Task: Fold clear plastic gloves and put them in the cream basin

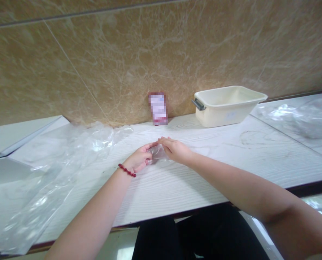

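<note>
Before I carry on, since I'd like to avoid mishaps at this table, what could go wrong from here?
The clear plastic piece between the left hand and right hand looks thin, so it could crease or slip. The red beaded bracelet sits near it and might snag. The clear plastic sheeting at left reaches the front edge of the table, so the left forearm could drag it off.

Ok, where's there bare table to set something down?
On the table: between the cream bin and right forearm; between both forearms, towards the front edge. Crowded: clear sheeting on the left, plastic at far right, and the middle, where left hand and right hand touch film.
</note>
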Demonstrator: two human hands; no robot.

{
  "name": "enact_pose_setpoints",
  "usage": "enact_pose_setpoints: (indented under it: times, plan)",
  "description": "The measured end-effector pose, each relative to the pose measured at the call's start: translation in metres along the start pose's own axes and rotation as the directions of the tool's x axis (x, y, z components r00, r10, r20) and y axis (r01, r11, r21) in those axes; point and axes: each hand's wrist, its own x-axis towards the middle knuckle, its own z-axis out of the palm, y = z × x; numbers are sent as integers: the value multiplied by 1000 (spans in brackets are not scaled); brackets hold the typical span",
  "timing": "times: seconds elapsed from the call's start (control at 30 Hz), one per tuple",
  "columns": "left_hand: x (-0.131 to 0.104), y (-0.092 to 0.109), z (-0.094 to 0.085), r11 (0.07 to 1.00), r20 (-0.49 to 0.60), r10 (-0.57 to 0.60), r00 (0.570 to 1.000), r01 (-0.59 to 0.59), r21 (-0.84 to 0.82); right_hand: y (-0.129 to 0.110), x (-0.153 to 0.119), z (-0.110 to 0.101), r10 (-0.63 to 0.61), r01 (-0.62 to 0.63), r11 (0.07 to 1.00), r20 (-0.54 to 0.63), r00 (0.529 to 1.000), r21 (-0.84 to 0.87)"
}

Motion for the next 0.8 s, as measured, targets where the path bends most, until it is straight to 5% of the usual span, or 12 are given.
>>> enact_pose_setpoints:
  times: [0.43,0.8]
  plan:
    - [4,-3,-2,994,35,-64,997,66,-85,-4,-7,26,81,-14,962,235,969,-273]
    - [-1,4,-4,994,50,-90,995,93,-63,-10,-15,7,263,-145,921,302,916,-362]
